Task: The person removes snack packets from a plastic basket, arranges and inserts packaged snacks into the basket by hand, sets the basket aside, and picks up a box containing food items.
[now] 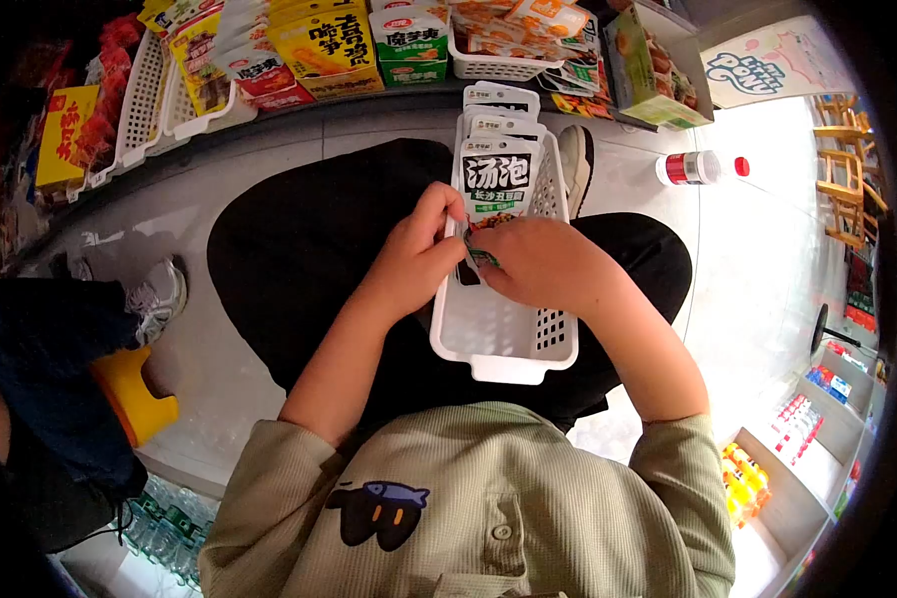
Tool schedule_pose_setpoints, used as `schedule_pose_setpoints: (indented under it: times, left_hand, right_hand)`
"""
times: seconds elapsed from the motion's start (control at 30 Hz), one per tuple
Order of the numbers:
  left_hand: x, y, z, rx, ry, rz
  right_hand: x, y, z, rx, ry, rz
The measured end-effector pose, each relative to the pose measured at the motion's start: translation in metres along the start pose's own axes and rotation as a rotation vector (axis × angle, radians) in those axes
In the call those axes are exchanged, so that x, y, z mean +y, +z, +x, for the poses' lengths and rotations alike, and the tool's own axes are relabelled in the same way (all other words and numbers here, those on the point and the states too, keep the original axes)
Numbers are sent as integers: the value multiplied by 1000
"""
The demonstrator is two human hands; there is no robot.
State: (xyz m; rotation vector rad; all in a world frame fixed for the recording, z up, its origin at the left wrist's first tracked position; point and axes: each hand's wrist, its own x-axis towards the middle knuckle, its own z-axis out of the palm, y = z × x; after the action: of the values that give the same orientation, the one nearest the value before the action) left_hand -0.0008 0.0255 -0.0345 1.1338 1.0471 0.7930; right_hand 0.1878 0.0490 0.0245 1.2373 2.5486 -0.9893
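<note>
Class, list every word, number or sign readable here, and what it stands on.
"汤泡": front pouch in the white basket.
"魔芋爽": green snack pack.
"魔芋爽": red snack pack.
"脆笋", probably: yellow snack packet.
Too small or blurred: pouch's small print, bottle label, pale panel, yellow box.

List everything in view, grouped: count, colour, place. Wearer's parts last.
Perforated rectangular plastic basket: one, white, centre
Flat snack packets: several, white and black, inside basket
Shelf snack packs: many, multicoloured, top
Cylindrical plastic bottle: one, clear with red label, right floor
Plastic stool: one, yellow, left
Wooden seats: several, brown, right
Other person: one, dark clothing, left
Bottled drinks: many, mixed colours, lower corners
Shirt: one, olive, bottom
Left hand, right hand: one each, bare, at packets
</note>
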Motion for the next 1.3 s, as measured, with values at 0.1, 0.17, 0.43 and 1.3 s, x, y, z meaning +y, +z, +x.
schedule_pose_setpoints:
  times: [0.1, 0.17, 0.43, 1.3]
  left_hand:
    - [5, 0, 0, -6, -13, 1]
    - [13, -1, -1, -8, -61, 57]
    - [8, 2, -1, 7, -40, 17]
    - [12, -4, -1, -77, -31, 127]
  right_hand:
    - [-4, -8, 1, -87, 27, -24]
    - [-2, -6, 1, -82, 39, -14]
    - [-2, -11, 0, -70, 46, -11]
    - [228, -96, 130, 909, 675, 110]
